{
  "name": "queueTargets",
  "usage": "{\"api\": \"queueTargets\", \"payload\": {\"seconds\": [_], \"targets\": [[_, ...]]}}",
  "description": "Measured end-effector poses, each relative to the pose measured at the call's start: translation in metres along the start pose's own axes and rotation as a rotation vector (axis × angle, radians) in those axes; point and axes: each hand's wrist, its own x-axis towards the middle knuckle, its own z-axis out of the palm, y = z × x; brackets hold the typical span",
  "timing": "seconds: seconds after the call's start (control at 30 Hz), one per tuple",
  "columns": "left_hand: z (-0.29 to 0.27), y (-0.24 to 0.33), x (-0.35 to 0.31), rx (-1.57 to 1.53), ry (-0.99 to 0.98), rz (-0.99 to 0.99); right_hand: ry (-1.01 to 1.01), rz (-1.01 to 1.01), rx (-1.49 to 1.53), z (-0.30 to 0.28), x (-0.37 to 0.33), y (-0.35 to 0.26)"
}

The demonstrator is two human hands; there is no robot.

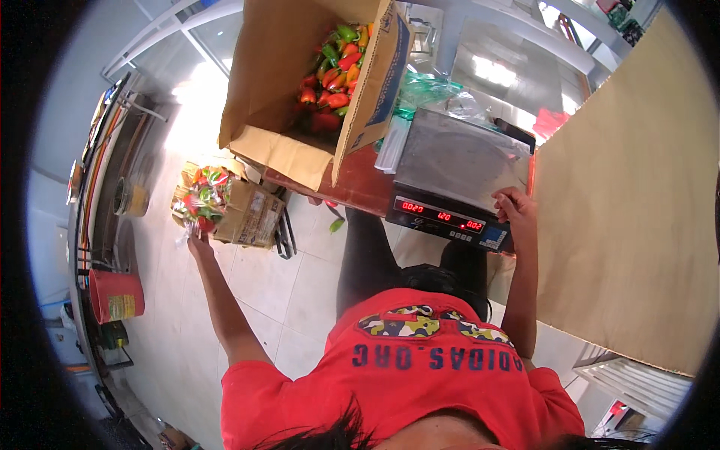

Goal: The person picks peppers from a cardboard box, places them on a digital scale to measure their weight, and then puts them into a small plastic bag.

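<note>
On the left, my left hand point(198, 246) reaches out low. Its fingers are closed at the edge of a clear plastic bag of red and green peppers point(204, 201), which is over a small open cardboard box point(253, 214). Part of the fingers is hidden by the bag. To the right, my right hand point(516, 207) hovers by the front right corner of a black digital scale point(457, 161). Those fingers are curled with the tips pinched together; anything between them is too small to make out. The scale's metal plate bears nothing, and its red display is lit.
A large open carton point(289, 142) of loose peppers point(341, 71) stands on the reddish table point(367, 184), left of the scale. Green plastic bags point(427, 90) lie behind. Tall cardboard point(630, 202) rises at right. A pepper point(336, 223) shows below the table edge; a red bucket point(116, 295) stands far left.
</note>
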Motion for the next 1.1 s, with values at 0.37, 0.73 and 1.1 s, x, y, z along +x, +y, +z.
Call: {"api": "queueTargets", "payload": {"seconds": [0.37, 0.73, 1.1], "targets": [[0.178, -0.007, -0.260, -0.086, -0.497, -0.387, -0.009, 0.044, 0.004, 0.000, 0.002, 0.010], [0.393, -0.005, -0.324, 0.518, -0.758, 0.373, 0.055, 0.050, 0.000, 0.000, -0.009, 0.019], [0.434, -0.033, -0.323, 0.701, -0.748, 0.121, 0.097, -0.066, -0.136, -0.009, 0.004, 0.022]]}}
